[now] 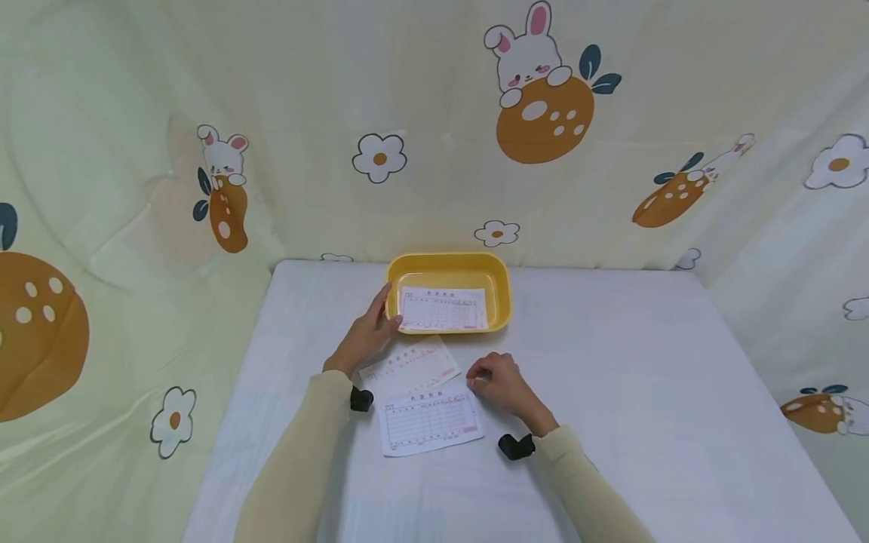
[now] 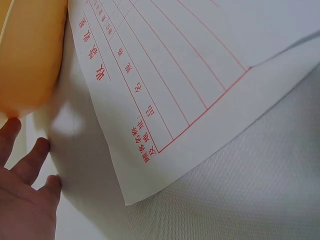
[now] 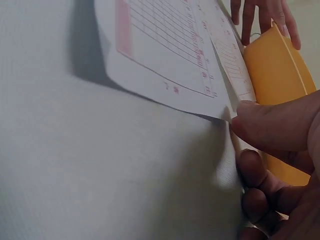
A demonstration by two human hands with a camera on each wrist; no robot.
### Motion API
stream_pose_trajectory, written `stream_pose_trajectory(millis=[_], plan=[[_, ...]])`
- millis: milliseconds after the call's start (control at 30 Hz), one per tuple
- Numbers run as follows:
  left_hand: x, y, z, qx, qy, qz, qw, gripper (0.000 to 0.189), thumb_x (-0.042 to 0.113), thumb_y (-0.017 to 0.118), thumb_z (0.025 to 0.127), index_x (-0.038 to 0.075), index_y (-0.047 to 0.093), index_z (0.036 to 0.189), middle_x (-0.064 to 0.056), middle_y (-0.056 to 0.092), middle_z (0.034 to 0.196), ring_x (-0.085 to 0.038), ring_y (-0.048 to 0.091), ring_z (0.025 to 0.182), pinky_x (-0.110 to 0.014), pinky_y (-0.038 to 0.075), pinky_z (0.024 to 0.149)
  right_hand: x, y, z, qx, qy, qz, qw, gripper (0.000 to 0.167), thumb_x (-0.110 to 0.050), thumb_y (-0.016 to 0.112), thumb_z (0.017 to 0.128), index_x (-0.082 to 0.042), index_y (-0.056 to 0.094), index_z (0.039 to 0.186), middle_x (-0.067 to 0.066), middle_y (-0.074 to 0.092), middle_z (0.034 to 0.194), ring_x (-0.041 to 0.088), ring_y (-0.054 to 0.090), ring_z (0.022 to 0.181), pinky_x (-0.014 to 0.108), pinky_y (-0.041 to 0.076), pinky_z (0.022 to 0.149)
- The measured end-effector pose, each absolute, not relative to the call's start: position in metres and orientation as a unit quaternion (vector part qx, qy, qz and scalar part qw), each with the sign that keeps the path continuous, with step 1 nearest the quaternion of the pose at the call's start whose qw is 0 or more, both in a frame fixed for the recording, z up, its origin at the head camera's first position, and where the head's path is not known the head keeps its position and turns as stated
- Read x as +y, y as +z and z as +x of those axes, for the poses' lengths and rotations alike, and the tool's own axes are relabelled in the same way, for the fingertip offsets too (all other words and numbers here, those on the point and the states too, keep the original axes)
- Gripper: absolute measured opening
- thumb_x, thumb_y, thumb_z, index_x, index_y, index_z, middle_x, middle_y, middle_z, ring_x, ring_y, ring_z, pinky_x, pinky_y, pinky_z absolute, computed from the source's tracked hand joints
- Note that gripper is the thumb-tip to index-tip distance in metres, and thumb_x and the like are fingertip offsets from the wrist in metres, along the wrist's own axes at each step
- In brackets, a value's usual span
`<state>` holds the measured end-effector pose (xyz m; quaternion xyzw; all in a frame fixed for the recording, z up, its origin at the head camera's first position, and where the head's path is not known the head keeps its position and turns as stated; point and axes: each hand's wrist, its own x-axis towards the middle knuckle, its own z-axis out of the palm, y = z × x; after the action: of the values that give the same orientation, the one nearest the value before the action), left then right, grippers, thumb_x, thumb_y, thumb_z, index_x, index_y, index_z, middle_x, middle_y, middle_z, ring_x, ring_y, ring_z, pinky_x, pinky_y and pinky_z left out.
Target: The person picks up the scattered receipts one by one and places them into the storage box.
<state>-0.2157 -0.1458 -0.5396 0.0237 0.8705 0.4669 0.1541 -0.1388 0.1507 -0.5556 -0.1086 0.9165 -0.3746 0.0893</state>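
My left hand (image 1: 363, 339) grips the left end of a yellow plastic tray (image 1: 504, 294), its fingers around the rim near the front corner. In the left wrist view its fingertips (image 2: 42, 145) show close to the tray's side. A printed receipt sheet (image 1: 443, 311) lies inside the tray. Just in front, my right hand (image 1: 505, 385) pinches the upper right corner of a receipt slip (image 1: 431, 422) between thumb and forefinger; its edge curls off the table in the right wrist view. Another receipt with red print (image 1: 410, 368) lies between this slip and the tray, partly covered by it.
A white cloth covers the table (image 1: 624, 362). Behind it and at both sides hang pale curtains (image 1: 434, 90) printed with rabbits, oranges and flowers. The tray stands close to the table's back edge. Each wrist wears a small black camera (image 1: 516, 446).
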Motion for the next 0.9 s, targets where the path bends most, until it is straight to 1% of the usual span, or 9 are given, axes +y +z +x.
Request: stream_pose_trajectory(millis=[67,167,300,367,467,600,767,900], plan=[[-0.145,-0.538,-0.216,0.869,0.468,0.024,0.157,0.081,0.045,0.060,0.110,0.053,0.005,0.170,0.004,0.021,0.177,-0.030,0.019,0.163,-0.060,0.021,0.127,0.149,-0.557,-0.138,0.925,-0.357,-0.097,0.087,0.005,-0.004,0.082,0.091,-0.007,0.079,0.090,0.002,0.067,0.094,0.027,0.050,0.096,0.044,0.039,0.089],[-0.145,-0.537,-0.215,0.870,0.466,0.028,0.158,0.081,0.044,0.059,0.110,0.051,0.005,0.170,0.001,0.022,0.177,-0.032,0.019,0.162,-0.060,0.021,0.127,0.146,-0.560,-0.136,0.935,-0.335,-0.090,0.079,0.010,-0.005,0.083,0.090,-0.011,0.077,0.087,0.003,0.064,0.095,0.029,0.049,0.097,0.048,0.038,0.089],[-0.146,-0.536,-0.215,0.871,0.465,0.030,0.155,0.081,0.044,0.059,0.110,0.049,0.006,0.171,0.000,0.023,0.177,-0.033,0.020,0.162,-0.059,0.021,0.127,0.142,-0.562,-0.134,0.942,-0.313,-0.090,0.074,0.012,-0.004,0.084,0.090,-0.011,0.075,0.085,0.005,0.062,0.097,0.031,0.049,0.099,0.051,0.039,0.090],[-0.146,-0.536,-0.214,0.870,0.467,0.028,0.154,0.081,0.044,0.059,0.110,0.050,0.006,0.171,0.002,0.022,0.177,-0.032,0.020,0.162,-0.059,0.021,0.128,0.141,-0.562,-0.133,0.944,-0.307,-0.090,0.074,0.013,-0.004,0.083,0.090,-0.012,0.075,0.084,0.005,0.061,0.098,0.032,0.049,0.100,0.052,0.039,0.090],[-0.146,-0.537,-0.214,0.870,0.468,0.026,0.154,0.081,0.045,0.060,0.110,0.053,0.005,0.170,0.004,0.022,0.177,-0.031,0.019,0.162,-0.059,0.021,0.127,0.141,-0.561,-0.133,0.943,-0.310,-0.086,0.081,0.014,-0.005,0.084,0.090,-0.012,0.074,0.084,0.005,0.059,0.099,0.032,0.048,0.102,0.051,0.038,0.092],[-0.146,-0.538,-0.215,0.869,0.469,0.028,0.152,0.082,0.044,0.060,0.110,0.052,0.006,0.170,0.003,0.022,0.177,-0.032,0.019,0.162,-0.060,0.021,0.127,0.141,-0.561,-0.132,0.942,-0.315,-0.085,0.084,0.014,-0.006,0.085,0.090,-0.013,0.074,0.087,0.005,0.058,0.103,0.033,0.048,0.107,0.052,0.037,0.096],[-0.145,-0.537,-0.215,0.869,0.470,0.024,0.152,0.082,0.044,0.060,0.109,0.053,0.006,0.170,0.004,0.023,0.177,-0.033,0.019,0.162,-0.063,0.020,0.126,0.142,-0.564,-0.131,0.943,-0.312,-0.087,0.078,0.013,-0.005,0.084,0.092,-0.012,0.074,0.088,0.006,0.059,0.105,0.034,0.048,0.111,0.052,0.037,0.098],[-0.145,-0.537,-0.216,0.869,0.469,0.021,0.156,0.081,0.044,0.060,0.110,0.053,0.006,0.170,0.004,0.022,0.177,-0.033,0.018,0.162,-0.063,0.020,0.126,0.143,-0.567,-0.129,0.942,-0.316,-0.090,0.063,0.012,-0.003,0.083,0.092,-0.011,0.074,0.089,0.006,0.059,0.105,0.034,0.048,0.110,0.052,0.036,0.097]])
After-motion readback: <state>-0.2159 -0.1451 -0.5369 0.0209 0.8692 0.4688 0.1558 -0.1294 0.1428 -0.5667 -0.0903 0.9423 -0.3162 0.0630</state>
